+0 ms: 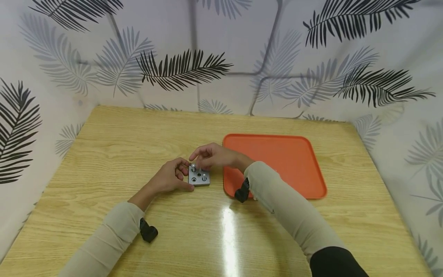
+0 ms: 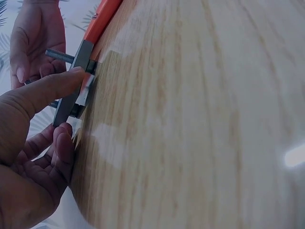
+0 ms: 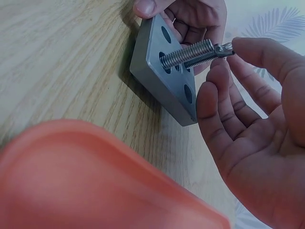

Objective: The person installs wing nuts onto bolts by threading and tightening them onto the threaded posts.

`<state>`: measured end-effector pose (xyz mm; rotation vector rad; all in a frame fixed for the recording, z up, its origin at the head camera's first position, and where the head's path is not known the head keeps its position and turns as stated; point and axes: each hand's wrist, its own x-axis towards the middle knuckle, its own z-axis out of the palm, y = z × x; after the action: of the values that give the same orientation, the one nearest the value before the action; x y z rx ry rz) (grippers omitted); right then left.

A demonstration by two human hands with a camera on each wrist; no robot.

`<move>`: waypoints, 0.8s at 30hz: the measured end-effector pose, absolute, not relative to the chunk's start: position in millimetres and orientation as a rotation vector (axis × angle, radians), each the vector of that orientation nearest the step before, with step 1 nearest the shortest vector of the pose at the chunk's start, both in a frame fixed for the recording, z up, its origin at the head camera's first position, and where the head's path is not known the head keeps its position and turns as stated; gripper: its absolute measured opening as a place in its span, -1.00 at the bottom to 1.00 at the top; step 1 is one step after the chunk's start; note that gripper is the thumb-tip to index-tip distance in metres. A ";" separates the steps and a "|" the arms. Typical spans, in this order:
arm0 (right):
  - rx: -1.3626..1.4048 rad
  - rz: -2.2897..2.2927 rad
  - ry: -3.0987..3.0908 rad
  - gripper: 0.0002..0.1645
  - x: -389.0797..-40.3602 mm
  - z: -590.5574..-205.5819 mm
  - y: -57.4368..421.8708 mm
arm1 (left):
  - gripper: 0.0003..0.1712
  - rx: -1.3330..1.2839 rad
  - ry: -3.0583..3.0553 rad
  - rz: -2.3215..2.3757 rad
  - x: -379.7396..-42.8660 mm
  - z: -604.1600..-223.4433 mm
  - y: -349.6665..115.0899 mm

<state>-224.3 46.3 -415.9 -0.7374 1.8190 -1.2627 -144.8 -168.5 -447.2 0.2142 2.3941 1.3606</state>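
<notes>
A square grey metal plate (image 1: 199,183) with several round holes sits on the table, its underside raised on dark bolt heads (image 2: 76,111). Two threaded bolts (image 3: 188,53) stand up through holes at opposite corners. With thumb and fingers on its edges, my left hand (image 1: 169,176) grips the plate from the left. My right hand (image 1: 218,156) reaches over from the right; its thumb and index fingertips pinch a small shiny nut (image 3: 223,49) at the tip of the far bolt. The other right fingers curl beside the plate, and fingertips partly hide the nut.
An orange-red tray (image 1: 277,154) lies to the right of the plate, under the right wrist. The wooden table (image 1: 145,130) carries both. Behind it hangs a pale leaf-patterned cloth (image 1: 235,46).
</notes>
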 end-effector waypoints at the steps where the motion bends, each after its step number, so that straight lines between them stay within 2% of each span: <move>1: -0.744 -1.263 1.809 -0.63 -224.4 -416.1 46.2 | -0.23 0.219 2.394 1.360 -144.9 -447.4 -168.6; 7: -0.793 -1.247 1.807 -0.56 -223.6 -416.0 44.6 | -0.22 0.230 2.402 1.348 -143.8 -446.0 -169.7; 12: -0.805 -1.238 1.816 -0.58 -222.8 -416.4 43.1 | -0.22 0.234 2.413 1.337 -143.3 -445.6 -169.9; 24: -0.750 -1.262 1.884 -0.76 -217.9 -419.8 34.7 | -0.25 0.234 2.402 1.352 -143.8 -445.7 -170.1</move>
<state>-217.9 34.7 -419.8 -0.7499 1.8841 -1.2621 -143.8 -170.1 -445.7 0.2341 2.4023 1.3524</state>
